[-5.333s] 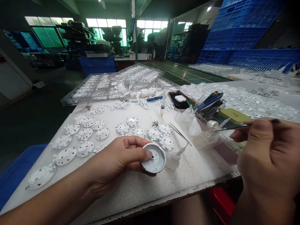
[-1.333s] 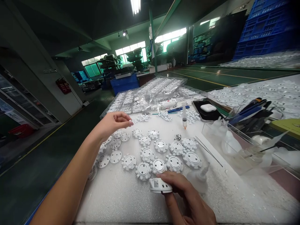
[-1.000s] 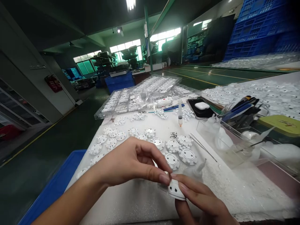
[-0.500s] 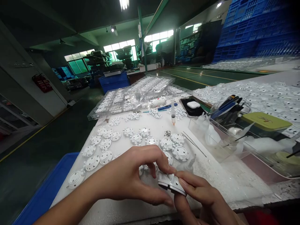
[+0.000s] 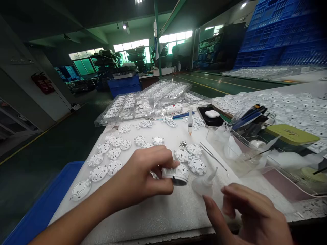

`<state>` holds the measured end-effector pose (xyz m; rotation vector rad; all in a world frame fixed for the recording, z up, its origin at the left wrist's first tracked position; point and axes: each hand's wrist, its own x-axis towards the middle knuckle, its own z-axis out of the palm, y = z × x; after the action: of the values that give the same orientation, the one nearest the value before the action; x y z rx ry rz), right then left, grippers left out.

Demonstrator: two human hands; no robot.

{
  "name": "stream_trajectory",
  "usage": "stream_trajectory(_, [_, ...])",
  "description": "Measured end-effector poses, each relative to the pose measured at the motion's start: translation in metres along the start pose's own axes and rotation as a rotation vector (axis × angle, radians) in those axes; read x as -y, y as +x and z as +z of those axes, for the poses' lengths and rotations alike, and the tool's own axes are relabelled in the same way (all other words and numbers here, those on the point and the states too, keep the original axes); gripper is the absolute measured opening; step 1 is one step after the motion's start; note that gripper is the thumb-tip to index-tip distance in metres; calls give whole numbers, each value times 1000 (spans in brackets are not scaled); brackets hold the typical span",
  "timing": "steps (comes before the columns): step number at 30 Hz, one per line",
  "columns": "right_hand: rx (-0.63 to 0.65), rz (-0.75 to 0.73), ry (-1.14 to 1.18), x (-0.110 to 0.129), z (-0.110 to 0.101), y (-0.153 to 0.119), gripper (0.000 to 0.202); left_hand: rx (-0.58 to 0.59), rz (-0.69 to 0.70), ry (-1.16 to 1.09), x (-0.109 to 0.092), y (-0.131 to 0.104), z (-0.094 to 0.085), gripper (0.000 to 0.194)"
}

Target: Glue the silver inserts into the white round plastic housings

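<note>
Pinched between the thumb and fingers of my left hand (image 5: 145,173) is a round white plastic part (image 5: 176,177), its dark underside tilted toward me. The part is held above the white foam board (image 5: 153,217). My right hand (image 5: 250,214) is empty, its thumb and fingers apart, at the lower right. Closest to it stands a translucent squeeze bottle (image 5: 203,185) with a thin nozzle. Several similar white discs (image 5: 99,173) with dark holes lie in loose rows left of and behind my left hand, which hides some of them.
Steel tweezers (image 5: 213,156), a small pile of metal bits (image 5: 183,143) and a syringe (image 5: 190,124) lie farther back. On the right are clear bins (image 5: 238,166) and a yellow-green lid (image 5: 292,133). Clear trays (image 5: 114,112) of small white pieces stand behind; a blue crate (image 5: 46,200) sits at left.
My right hand has let go of the round part and moved right, its fingers opening. My left hand has closed on the part and carried it up and left.
</note>
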<state>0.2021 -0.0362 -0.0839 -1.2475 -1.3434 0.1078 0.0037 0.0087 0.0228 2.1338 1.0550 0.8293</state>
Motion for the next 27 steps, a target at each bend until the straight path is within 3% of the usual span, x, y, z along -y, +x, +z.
stream_trajectory(3, [153,-117,-207,-13,1,10,37,-50,-120,-74,1,2,-2,28])
stream_trajectory(5, [225,-183,-199,-16,2,14,29,-56,-164,-101,-1,4,-2,28])
stream_trajectory(10, [180,76,175,2,2,14,22,-65,-289,-206,-3,4,-1,25])
stream_trajectory(13, [118,82,202,15,1,20,19,-45,-399,-308,0,3,3,22])
stream_trajectory(21, [424,-104,425,20,16,39,18,-30,-340,-312,5,-2,15,21])
stream_trajectory(27, [390,-158,441,16,16,31,33,9,-349,-294,0,-4,14,18])
